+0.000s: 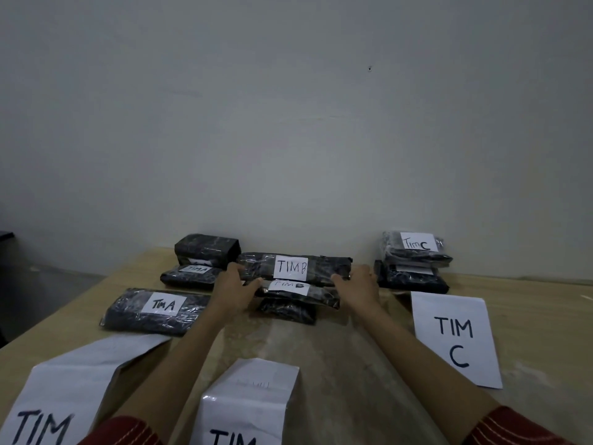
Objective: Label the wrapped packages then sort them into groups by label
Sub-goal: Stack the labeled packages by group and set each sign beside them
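A black wrapped package labelled TIM B [290,267] sits on top of the middle stack. My left hand [231,289] grips its left end and my right hand [358,285] grips its right end. Under it lies a second TIM B package [298,292], with another black package [287,310] at the bottom. On the left lie a TIM A package [154,311], another TIM A package [189,274] and an unlabelled-looking black package [207,248] on it. At the right stands a stack topped by a TIM C package [415,247].
Large paper signs lie on the wooden table [337,364]: TIM C sign [455,340] at right, a TIM sign [247,403] in the near middle, another TIM sign [61,403] at near left. A plain wall rises right behind the stacks. The table's left edge drops off.
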